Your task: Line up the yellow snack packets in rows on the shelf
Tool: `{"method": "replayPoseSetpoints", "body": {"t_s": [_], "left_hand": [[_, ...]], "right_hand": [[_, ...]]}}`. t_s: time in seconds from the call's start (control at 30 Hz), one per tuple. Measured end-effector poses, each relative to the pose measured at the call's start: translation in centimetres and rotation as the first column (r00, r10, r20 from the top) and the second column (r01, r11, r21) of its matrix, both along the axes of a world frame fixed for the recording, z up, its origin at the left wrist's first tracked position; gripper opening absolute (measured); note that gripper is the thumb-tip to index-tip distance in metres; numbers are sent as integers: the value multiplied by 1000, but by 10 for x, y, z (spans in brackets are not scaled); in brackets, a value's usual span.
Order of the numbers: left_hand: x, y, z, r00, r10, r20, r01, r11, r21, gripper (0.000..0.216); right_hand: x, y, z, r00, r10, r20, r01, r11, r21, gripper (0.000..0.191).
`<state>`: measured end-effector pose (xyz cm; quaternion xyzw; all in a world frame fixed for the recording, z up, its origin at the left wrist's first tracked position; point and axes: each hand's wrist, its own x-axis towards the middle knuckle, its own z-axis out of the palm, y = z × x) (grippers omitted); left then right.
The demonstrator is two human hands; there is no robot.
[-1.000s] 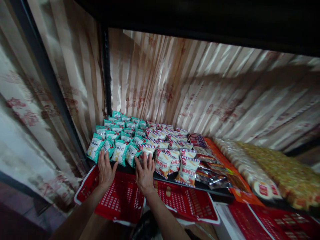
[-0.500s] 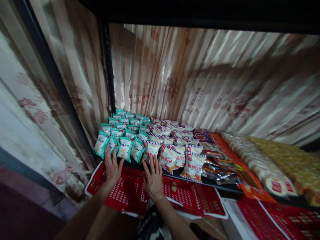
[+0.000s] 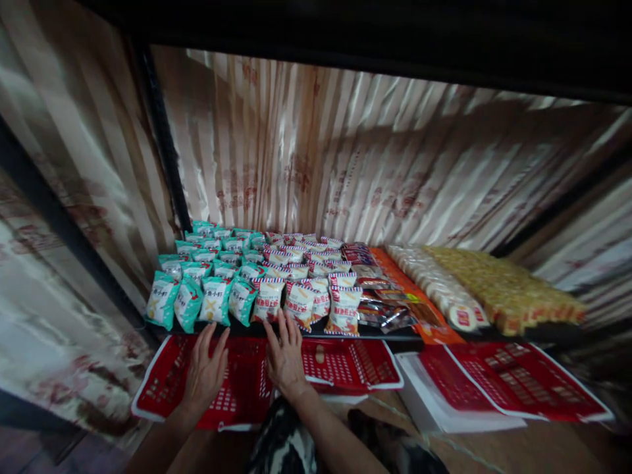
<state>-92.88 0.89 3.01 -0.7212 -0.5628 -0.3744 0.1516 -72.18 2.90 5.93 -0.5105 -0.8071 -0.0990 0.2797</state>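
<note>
Several teal-and-white snack bags [image 3: 216, 299] stand in rows at the left of a dark shelf. Beside them are rows of white snack bags with red print and striped edges [image 3: 344, 311]. My left hand [image 3: 205, 368] is over the red basket, just below the front teal bags, fingers spread and holding nothing. At the front edge of the shelf, my right hand [image 3: 286, 355] has its fingers apart, the tips close to or touching a front white bag [image 3: 268, 299]; contact is hard to tell.
Red plastic baskets [image 3: 345, 368] sit below the shelf edge, another red basket [image 3: 533, 382] at right over a white box [image 3: 434, 401]. Farther right on the shelf lie dark packets [image 3: 385, 309], orange packs [image 3: 419, 306], round white packs [image 3: 434, 283] and yellow packs [image 3: 498, 283]. A dark post [image 3: 160, 131] stands left.
My left hand has drawn back from the front teal bags, which now stand free of it. My right hand stays near the white bags. The view has shifted, showing more on the right.
</note>
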Motion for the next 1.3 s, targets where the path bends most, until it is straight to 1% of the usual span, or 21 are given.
{"method": "replayPoseSetpoints", "body": {"t_s": [0.17,0.27,0.37,0.47,0.63,0.7,0.8,0.93,1.03,1.13,1.2,1.3], "left_hand": [[44,5,11,994,-110,-7,109,992,-56,46],[71,14,15,986,-165,-31,162,983,-88,50],[90,26,14,984,-165,-73,155,980,-123,54],[99,38,9,984,-147,-105,132,981,-140,55],[99,46,7,982,-135,-131,114,981,-156,59],[99,46,7,981,-141,-130,120,979,-162,60],[101,43,8,987,-134,-87,119,980,-158,58],[106,37,8,993,-110,-52,103,986,-129,55],[115,33,9,991,-118,-67,110,988,-105,54],[131,30,7,986,-155,-66,149,985,-89,53],[144,30,3,980,-186,-68,179,979,-93,54],[164,34,-4,971,-227,-78,216,969,-120,60]], "right_hand": [[24,0,-3,979,-185,-81,186,983,5,60],[39,3,-8,974,-203,-97,206,978,23,56],[50,8,-13,978,-181,-99,186,982,39,60],[56,14,-18,984,-153,-93,158,986,48,66],[57,24,-22,987,-139,-83,142,989,33,71],[56,24,-21,986,-143,-80,146,989,26,72],[56,21,-17,988,-124,-91,127,992,25,73],[61,14,-8,990,-94,-107,98,995,34,69],[74,10,2,979,-141,-146,149,988,46,65],[94,7,7,945,-242,-219,261,964,61,64],[109,6,6,928,-288,-234,310,949,61,62],[131,7,-1,933,-287,-216,309,949,71,61]]}}
